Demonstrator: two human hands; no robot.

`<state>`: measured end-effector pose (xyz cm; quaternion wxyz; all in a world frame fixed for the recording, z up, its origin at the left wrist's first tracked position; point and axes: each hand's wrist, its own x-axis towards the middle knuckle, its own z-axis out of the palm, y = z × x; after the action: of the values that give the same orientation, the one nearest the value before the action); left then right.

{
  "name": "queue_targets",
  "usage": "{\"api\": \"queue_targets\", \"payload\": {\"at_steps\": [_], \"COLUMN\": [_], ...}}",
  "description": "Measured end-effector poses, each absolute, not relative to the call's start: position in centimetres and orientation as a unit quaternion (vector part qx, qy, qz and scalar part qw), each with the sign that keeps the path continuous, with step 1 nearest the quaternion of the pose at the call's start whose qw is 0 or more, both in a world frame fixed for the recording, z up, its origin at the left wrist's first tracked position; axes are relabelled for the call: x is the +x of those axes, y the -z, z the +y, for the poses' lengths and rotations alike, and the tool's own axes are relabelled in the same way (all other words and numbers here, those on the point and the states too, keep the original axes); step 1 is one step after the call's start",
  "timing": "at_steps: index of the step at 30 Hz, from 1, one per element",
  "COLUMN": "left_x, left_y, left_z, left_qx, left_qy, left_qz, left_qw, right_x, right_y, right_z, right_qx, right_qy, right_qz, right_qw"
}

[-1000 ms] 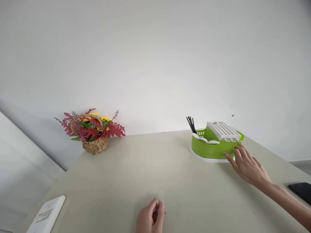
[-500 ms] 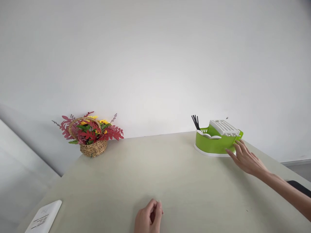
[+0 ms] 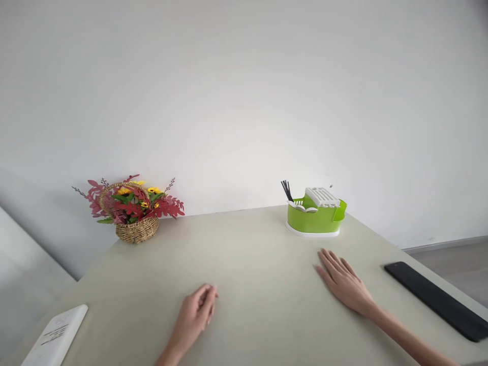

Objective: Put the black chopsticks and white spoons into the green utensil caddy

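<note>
My left hand (image 3: 196, 310) rests over the near middle of the table with its fingers curled in and the thumb against them; nothing shows in it. To the right, my right hand (image 3: 343, 282) lies palm down, fingers stretched out, holding nothing. Beyond it stands a green plastic holder (image 3: 310, 221) with a white base and a white slotted top (image 3: 322, 197). Several thin black sticks (image 3: 286, 190) lean out of its left end, beside white rounded pieces (image 3: 302, 207) at the front rim. A gap separates the holder from my right fingertips.
At the back left sits a wicker basket (image 3: 137, 231) of red leaves and yellow flowers. A white box with dark print (image 3: 57, 335) lies at the near left. Along the right edge of the table (image 3: 244, 244) is a long black flat object (image 3: 434, 300). A wall stands behind.
My right hand has drawn back from the green holder toward me and now lies flat. My left hand has come further into view. The view has shifted, showing more of the black object.
</note>
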<state>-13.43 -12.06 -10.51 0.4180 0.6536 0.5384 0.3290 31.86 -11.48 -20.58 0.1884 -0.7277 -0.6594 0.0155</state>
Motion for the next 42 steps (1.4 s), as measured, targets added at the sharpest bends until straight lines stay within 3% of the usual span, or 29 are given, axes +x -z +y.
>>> {"api": "queue_targets", "payload": {"at_steps": [6, 14, 42], "left_x": [-18.9, -18.9, -19.4], "left_y": [9.4, 9.4, 10.5], "left_z": [-9.2, -11.4, -12.0], "left_qx": [0.613, 0.664, 0.665], "left_qy": [-0.375, -0.375, -0.372], "left_qz": [0.586, 0.592, 0.595], "left_qw": [0.375, 0.26, 0.258], "right_x": [30.0, 28.3, 28.5], "right_y": [19.9, 19.5, 22.0], "right_z": [-12.8, -14.9, -14.6], "right_qx": [-0.722, -0.712, -0.714], "right_qy": [-0.014, -0.012, 0.023], "right_qz": [-0.67, -0.676, -0.673], "right_qw": [0.172, 0.188, 0.191]}}
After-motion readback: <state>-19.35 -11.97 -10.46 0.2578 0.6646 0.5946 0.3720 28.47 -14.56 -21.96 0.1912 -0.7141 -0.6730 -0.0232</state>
